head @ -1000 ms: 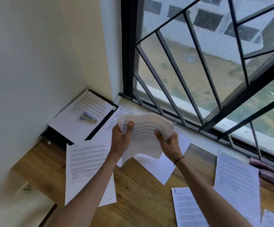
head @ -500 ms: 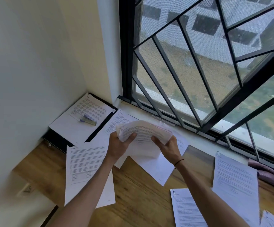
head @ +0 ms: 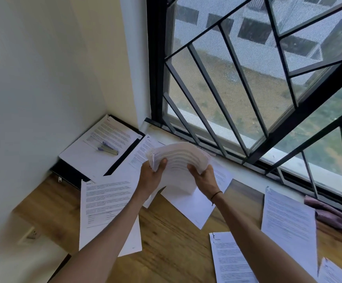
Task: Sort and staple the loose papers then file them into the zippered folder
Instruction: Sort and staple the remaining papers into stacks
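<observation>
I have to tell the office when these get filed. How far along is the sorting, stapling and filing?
Early. Done: nothing shows as filed; the black folder lies in the corner under a sheet with the stapler on it. In hand: left hand and right hand grip a bent paper stack. Left: sheets lie scattered across the wooden desk.

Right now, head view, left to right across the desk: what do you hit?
Stapler on the black folder → left hand → held paper stack → right hand → purple cloth.
</observation>
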Tool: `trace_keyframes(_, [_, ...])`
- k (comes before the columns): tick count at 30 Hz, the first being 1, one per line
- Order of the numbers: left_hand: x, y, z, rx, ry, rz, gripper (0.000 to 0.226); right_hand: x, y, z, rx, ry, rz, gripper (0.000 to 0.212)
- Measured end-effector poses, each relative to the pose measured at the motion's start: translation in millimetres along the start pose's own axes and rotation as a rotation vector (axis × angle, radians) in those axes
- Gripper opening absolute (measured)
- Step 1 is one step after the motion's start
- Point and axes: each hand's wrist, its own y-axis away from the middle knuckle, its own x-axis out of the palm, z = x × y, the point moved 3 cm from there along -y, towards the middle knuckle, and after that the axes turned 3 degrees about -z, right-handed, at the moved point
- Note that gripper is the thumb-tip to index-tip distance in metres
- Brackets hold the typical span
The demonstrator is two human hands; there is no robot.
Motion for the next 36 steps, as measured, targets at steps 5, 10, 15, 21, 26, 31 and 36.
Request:
trace_keyframes(5, [1, -4, 2, -0.017, 0.036, 0.004, 0.029, 10, -4, 0, 0.043, -0.003, -0.047, 0.032])
trace_keyframes(10, [1, -10, 15, -0.058, -0.06, 0.097, 0.03, 18, -1, -18, 0.175, 0.01, -0.062, 0.028])
trace_keyframes(15, [-12, -15, 9, -0.067, -0.07, 0.046, 0.03, 15, -8, -9, 0.123, -0.008, -0.043, 0.028])
trace_keyframes(21, [-24, -3, 18, -0.207, 0.189, 0.052, 0.02, 17, -15, 0, 0.072, 0.12, -0.002, 0.019])
trace_keyframes(26, [-68, -18, 2, -0.002, 0.083, -0.147, 0.051, 1, -23, 29, -0.196, 0.652, 0.058, 0.034])
trace_keyframes(31, [-57, -39, -21, 0.246, -0.386, 0.266, 0.056, -8, -35, 60, -0.403, 0.987, 0.168, 0.026])
trace_keyframes(36, [-17, -41, -5, 0.309, -0.395, 0.429, 0.031, -4, -33, 69, -0.456, 1.094, 0.205, 0.018])
